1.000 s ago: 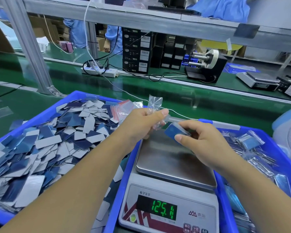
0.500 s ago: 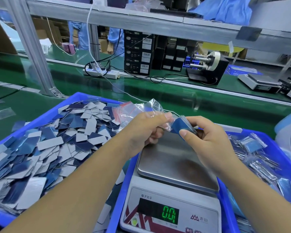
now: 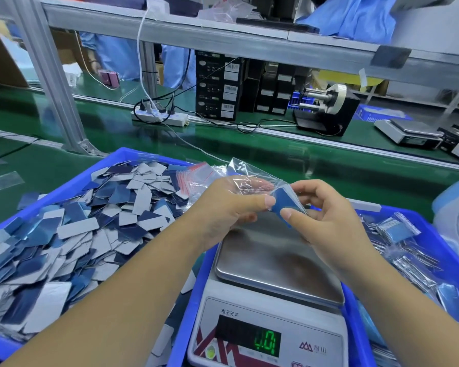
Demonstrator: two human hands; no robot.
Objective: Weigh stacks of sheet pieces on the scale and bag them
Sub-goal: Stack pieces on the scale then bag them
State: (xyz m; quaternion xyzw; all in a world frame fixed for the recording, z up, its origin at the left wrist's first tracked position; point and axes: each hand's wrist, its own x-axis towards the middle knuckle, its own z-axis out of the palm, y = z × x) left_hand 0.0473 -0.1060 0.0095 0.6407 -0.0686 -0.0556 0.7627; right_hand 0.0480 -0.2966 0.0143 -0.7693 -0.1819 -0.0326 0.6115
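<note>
Bagging step, right over the scale (image 3: 276,263). The right hand (image 3: 326,215) pinches a stack of blue sheet pieces (image 3: 285,203) between thumb and fingers, its leading end pointed at the clear plastic bag (image 3: 245,180). The left hand (image 3: 231,207) grips that bag, thumb pressed at the mouth, just touching the stack's corner. The scale's steel pan sits bare beneath them and the green readout (image 3: 266,343) is close to zero, though the first digit is hard to read.

By the look of it, the weighing for this stack is done and the feed into the bag is under way. Next move, I'd say: the mouth must be spread open and the stack slid in square, without fanning the pieces apart.

Hard to tell how far in the stack is; the film is see-through and crumpled, and the left fingers hide the opening. How many pieces, no telling. Loose pieces heap in the blue bin on the left (image 3: 122,154); filled bags lie in the blue bin on the right (image 3: 432,234), partly cut off by the frame edge.
</note>
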